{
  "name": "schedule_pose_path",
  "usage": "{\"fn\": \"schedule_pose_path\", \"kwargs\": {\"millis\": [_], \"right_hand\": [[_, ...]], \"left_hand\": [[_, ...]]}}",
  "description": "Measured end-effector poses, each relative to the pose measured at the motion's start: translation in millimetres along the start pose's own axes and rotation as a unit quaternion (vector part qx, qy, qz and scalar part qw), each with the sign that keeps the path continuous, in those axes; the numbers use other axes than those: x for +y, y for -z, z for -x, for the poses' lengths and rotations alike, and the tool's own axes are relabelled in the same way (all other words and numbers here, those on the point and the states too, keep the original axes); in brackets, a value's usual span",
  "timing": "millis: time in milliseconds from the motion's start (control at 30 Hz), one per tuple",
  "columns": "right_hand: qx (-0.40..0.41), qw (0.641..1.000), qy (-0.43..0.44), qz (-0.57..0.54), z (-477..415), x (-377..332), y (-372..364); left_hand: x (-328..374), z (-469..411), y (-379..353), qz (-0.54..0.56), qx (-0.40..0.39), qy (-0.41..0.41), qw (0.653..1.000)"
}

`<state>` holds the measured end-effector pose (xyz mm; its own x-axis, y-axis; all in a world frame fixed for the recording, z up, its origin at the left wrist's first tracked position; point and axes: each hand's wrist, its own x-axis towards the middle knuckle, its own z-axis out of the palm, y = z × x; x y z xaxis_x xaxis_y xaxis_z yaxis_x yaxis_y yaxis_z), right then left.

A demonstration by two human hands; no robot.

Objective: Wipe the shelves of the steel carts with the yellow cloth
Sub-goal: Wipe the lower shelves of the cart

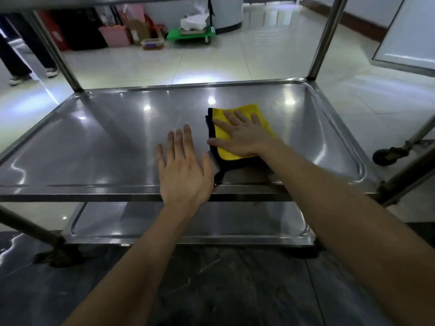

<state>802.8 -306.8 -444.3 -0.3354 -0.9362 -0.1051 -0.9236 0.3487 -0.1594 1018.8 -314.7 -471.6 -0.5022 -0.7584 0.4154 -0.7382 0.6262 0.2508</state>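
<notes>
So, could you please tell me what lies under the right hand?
The yellow cloth with black edging, pressed flat onto the steel shelf by the right hand. Its middle is covered.

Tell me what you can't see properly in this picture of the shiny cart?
Head view only:
- Yellow cloth: its middle is hidden under the right hand.
- Top shelf: cut off by the upper edge.
- Lower shelf: its far part is hidden behind the middle shelf.
- Left hand: blurred, so whether it touches the steel is unclear.
- Person at left: only legs show, cut off by the frame.
</notes>
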Motion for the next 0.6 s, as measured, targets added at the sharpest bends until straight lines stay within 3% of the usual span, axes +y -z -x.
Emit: {"fn": "schedule_pose_path", "kwargs": {"millis": [133, 233, 433, 600], "right_hand": [[0.016, 1.0, 0.024, -0.003, 87, -5, -21], [0.027, 1.0, 0.012, 0.007, 91, 1, -23], [0.047, 0.998, -0.05, -0.005, -29, 15, -5], [0.017, 0.996, -0.089, -0.008, -128, 13, 19]], "left_hand": [[-3, 5, 3, 0.017, -0.002, 0.003, 1.0], [-3, 12, 3, 0.026, 0.001, -0.005, 1.0], [0, 10, 2, 0.013, 0.001, -0.011, 1.0], [4, 6, -3, -0.009, 0.019, -0.001, 1.0]]}}
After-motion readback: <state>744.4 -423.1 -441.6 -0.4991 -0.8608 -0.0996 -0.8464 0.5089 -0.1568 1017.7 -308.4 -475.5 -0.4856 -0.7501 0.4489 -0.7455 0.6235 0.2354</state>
